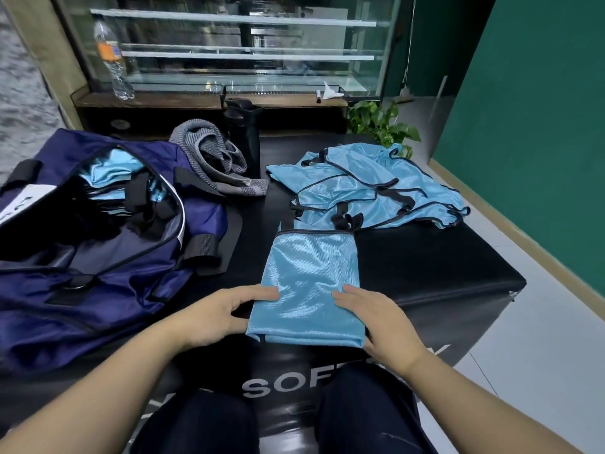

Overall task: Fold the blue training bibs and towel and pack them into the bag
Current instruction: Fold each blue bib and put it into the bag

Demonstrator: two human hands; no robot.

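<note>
At nine o'clock on the black padded bench (425, 257) lies the navy bag (98, 257), mouth gaping, with blue cloth already showing inside. Off at one o'clock I see the heap of unfolded bibs (376, 188), well apart from the bag. Dead centre sits the bib in hand (311, 283), folded into a long narrow panel with its black straps at the far end. At eleven o'clock the grey towel (216, 158) lies crumpled against the bag, beside a black flask (245, 139).

My left hand (209, 319) rests at the panel's near left edge, fingers straight and close together, thumb tucked by the hem. My right hand (383, 319) presses the near right edge, fingers flat and slightly spread. Neither hand grips.

I judge the next fold should bring the near hem up to the straps; the slippery fabric wants both edges kept square and the crease pressed flat.

Beyond, at twelve o'clock, stands a glass display case (248, 50) with a water bottle (113, 60); a green wall (540, 126) runs at three.
</note>
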